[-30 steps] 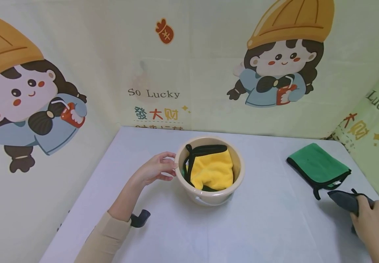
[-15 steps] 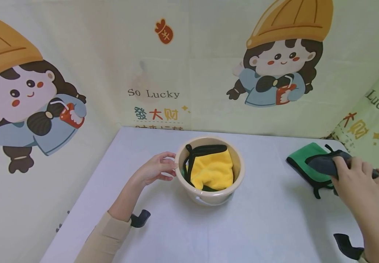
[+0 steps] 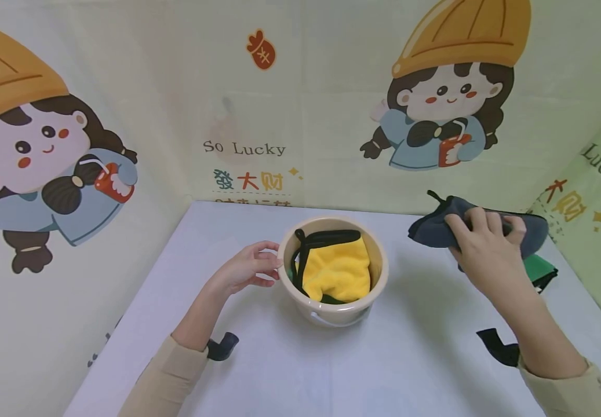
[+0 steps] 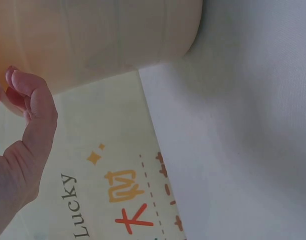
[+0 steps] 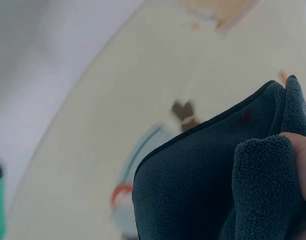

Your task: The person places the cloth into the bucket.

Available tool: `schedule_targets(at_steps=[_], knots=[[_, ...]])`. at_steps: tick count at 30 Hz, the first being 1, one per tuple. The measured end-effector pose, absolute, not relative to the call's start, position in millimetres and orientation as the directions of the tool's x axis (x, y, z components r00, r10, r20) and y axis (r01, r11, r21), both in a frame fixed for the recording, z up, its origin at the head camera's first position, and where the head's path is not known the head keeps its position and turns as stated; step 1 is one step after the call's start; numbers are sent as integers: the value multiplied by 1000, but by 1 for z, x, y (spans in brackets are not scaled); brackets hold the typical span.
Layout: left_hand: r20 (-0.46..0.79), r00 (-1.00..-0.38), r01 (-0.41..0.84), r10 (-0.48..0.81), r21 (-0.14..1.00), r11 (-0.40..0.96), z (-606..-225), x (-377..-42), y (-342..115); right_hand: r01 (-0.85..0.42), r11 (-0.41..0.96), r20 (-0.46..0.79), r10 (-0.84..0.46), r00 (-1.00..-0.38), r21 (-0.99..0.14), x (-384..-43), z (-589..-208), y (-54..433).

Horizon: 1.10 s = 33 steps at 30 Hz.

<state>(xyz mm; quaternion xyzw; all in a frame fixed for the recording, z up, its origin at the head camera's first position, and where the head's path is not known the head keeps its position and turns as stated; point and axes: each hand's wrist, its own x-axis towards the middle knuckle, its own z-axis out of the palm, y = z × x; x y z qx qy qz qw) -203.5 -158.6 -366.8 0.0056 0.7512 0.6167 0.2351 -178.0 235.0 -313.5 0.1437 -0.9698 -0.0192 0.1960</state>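
Two hands, a left hand (image 3: 250,268) and a right hand (image 3: 488,246), are appearing above one desk (image 3: 410,365), with two beige sleeves (image 3: 161,379) and two black wrist pieces (image 3: 223,347) showing alongside. Three cloths are standing out clearly, one yellow cloth (image 3: 337,269), one dark blue cloth (image 3: 430,229) and one green cloth (image 3: 539,267), while one bucket (image 3: 339,313) is showing a green patch (image 3: 291,274) that is leaving the number inside impossible to tell. On one printed backdrop (image 3: 331,145), two cartoon figures (image 3: 446,92), one red pouch print (image 3: 261,50) and two "Lucky" prints (image 3: 258,149) are facing the head camera.
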Motion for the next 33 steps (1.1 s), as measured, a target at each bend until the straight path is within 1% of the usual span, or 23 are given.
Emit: schedule_targets(at_steps=[9, 16, 21, 28, 33], knots=[[-348, -888, -285, 301, 930, 234, -366, -203, -159, -439, 890, 428, -448, -785, 127, -186, -316, 173], [-352, -886, -288, 303, 928, 237, -366, -203, -158, -577, 806, 382, -578, -721, 131, -185, -325, 139], [-346, -885, -287, 313, 932, 220, -366, -204, -161, -635, 759, 348, -640, -685, 144, -183, -329, 118], [-336, -885, -279, 321, 937, 212, -367, -204, -161, -708, 690, 336, -709, -620, 150, -186, -341, 98], [-337, -884, -280, 324, 937, 211, -367, -203, -160, -736, 661, 304, -738, -602, 146, -189, -350, 88]])
